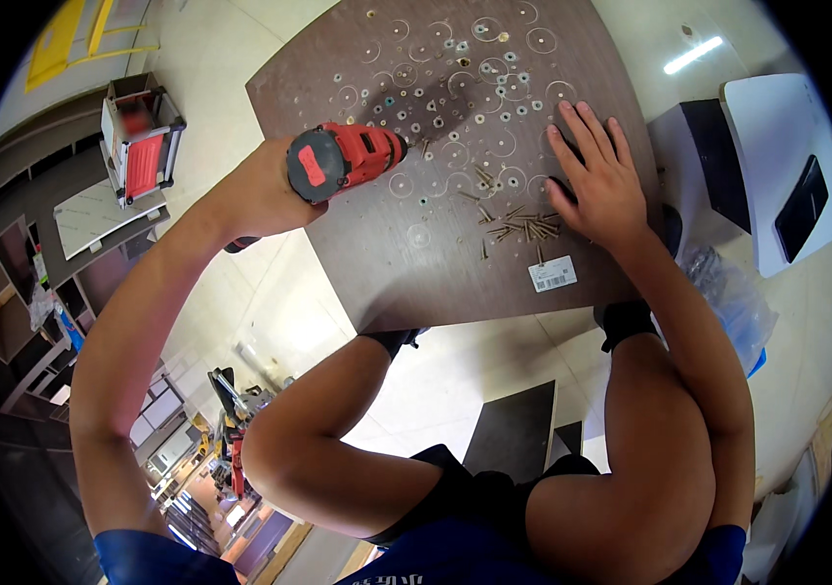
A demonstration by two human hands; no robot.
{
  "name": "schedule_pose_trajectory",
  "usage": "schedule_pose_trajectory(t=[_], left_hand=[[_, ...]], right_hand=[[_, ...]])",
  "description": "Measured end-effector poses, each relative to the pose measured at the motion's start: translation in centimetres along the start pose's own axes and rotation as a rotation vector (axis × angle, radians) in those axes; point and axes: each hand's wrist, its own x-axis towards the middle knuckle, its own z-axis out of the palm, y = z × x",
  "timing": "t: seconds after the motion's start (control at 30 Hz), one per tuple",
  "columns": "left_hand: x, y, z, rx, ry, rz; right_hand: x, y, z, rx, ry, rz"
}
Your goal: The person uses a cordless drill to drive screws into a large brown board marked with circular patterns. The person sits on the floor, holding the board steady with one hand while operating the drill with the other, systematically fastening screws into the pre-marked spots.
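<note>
The left hand (265, 190) wraps its fingers tight round the grip of a red and black cordless drill (343, 159), tip angled down at a dark brown wooden board (387, 263) pocked with ringed holes. The right hand (596, 180) lies flat, fingers spread and empty, pinning the board beside loose brass screws (518, 226).

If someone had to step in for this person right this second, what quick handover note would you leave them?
Left hand: gripping the red and black cordless drill, bit down on the dark brown wooden board.
Right hand: flat on the board, fingers spread, holding nothing.
Loose brass-coloured screws lie in a pile beside the right hand; a white label sits near the board's edge.
Done: many screws already sit in the board, ringed by scuff circles.
Left: the loose pile is not yet driven.
</note>
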Motion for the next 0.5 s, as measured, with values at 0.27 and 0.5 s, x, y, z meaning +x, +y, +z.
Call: schedule_pose_trajectory(t=[0.27, 0.5], left_hand=[[0.0, 0.1, -0.1, 0.093, -0.029, -0.010], [-0.3, 2.2, -0.3, 0.078, -0.010, 0.006]], right_hand=[[-0.1, 0.1, 0.0, 0.010, -0.001, 0.005], [0.0, 0.0, 0.0, 0.010, 0.001, 0.006]])
